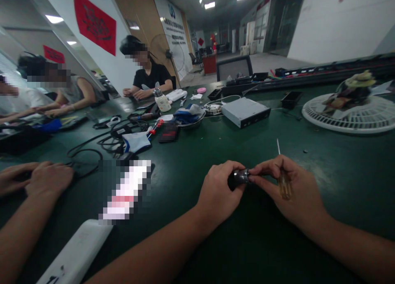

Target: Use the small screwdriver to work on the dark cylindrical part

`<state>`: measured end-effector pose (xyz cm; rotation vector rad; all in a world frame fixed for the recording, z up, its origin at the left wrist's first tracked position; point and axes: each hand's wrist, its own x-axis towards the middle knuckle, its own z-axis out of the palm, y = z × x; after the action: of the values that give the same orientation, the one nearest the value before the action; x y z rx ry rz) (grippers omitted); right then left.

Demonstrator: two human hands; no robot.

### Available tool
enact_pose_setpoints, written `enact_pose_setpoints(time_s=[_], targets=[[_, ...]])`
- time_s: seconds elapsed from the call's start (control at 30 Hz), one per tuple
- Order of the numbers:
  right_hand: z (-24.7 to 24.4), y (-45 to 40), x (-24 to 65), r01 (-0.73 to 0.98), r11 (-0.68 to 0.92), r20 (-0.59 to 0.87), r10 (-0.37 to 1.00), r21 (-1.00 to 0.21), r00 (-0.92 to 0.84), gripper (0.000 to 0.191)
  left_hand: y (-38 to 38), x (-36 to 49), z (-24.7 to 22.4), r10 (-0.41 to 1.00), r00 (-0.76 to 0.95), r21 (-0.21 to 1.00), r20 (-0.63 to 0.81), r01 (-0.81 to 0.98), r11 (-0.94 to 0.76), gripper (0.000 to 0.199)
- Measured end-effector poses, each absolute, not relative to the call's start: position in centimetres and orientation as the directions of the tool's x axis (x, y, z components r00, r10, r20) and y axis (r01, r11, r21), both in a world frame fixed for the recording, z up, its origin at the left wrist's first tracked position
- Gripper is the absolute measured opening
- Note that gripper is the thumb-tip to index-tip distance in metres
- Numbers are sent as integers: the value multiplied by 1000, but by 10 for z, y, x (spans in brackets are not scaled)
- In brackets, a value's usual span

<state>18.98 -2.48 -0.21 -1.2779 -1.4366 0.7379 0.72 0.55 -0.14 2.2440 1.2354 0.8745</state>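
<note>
Mostly, fingers (pixel 230 166) hide the dark object (pixel 241 176).

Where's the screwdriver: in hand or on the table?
In hand: the right hand holds the screwdriver by its amber handle, shaft pointing up.

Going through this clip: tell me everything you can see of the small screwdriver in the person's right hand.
The small screwdriver has a translucent amber handle, apparently plastic, and a thin, bright metal shaft; its tip is too small to make out. It sits in the person's right hand, the handle lying along the palm and the shaft rising, slightly tilted, past the fingers. It is held above the dark green tabletop, not touching it. The same hand's fingertips press a small dark glossy object.
</note>
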Motion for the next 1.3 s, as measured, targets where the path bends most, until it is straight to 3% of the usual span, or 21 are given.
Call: enact_pose_setpoints(time_s=[0.37, 0.67, 1.0, 1.2, 1.3], targets=[[-1, -24, 190, 368, 211, 274, 954, -905, 126, 35, 6, 8, -1, 840, 414, 617, 351, 573, -540, 26], [-11, -17, 192, 170, 153, 166, 984, -974, 66, 38, 7, 6, -3, 840, 416, 682, 348, 503, -531, 23], [-7, -19, 190, 287, 135, 151, 988, -948, 37, 36, 6, 5, -1, 765, 497, 624, 409, 459, -632, 28], [-9, -19, 189, 213, 152, 166, 985, -965, 53, 25, 5, 8, -4, 868, 362, 695, 341, 524, -492, 24], [-9, -20, 192, 150, 195, 208, 975, -969, 75, 34, 7, 8, -5, 915, 274, 735, 296, 547, -402, 26]])
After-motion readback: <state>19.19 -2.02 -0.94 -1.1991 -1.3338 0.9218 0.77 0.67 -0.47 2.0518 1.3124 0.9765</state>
